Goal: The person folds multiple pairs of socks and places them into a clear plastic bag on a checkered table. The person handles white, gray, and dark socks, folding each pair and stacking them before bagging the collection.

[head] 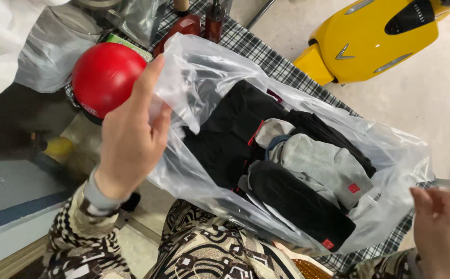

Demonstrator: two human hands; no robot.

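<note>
We see our left hand (129, 137) raised at about nine o'clock in the view, back toward the camera, its fingers (150, 82) pinched together on the rim of a clear plastic bag (204, 67). The thumb presses the film against the fingers, so the hand is clamped on the bag's edge and lifts it up.

Our right hand (442, 232) sits at about four o'clock, near the bag's other edge. Its fingers lie loosely apart, and we cannot tell whether they touch the plastic or hang just beside it.

The bag lies stretched between the two hands, across the middle of the view, resting on a bench covered with a black-and-white checked cloth (271, 57). Inside it we see folded clothes: black garments (230, 139) toward the ten o'clock side, a grey garment (323, 165) with a small red tag toward three o'clock, and another black piece (297, 201) with a red tag toward five o'clock.

Just behind our left hand, at ten o'clock, sits a red helmet (106, 75). At twelve o'clock stand dark red bottles (213, 20) on the cloth. At two o'clock a yellow scooter (375, 41) stands on the concrete floor, well apart from the bag. Our patterned sleeves (80, 243) fill the six o'clock edge.
</note>
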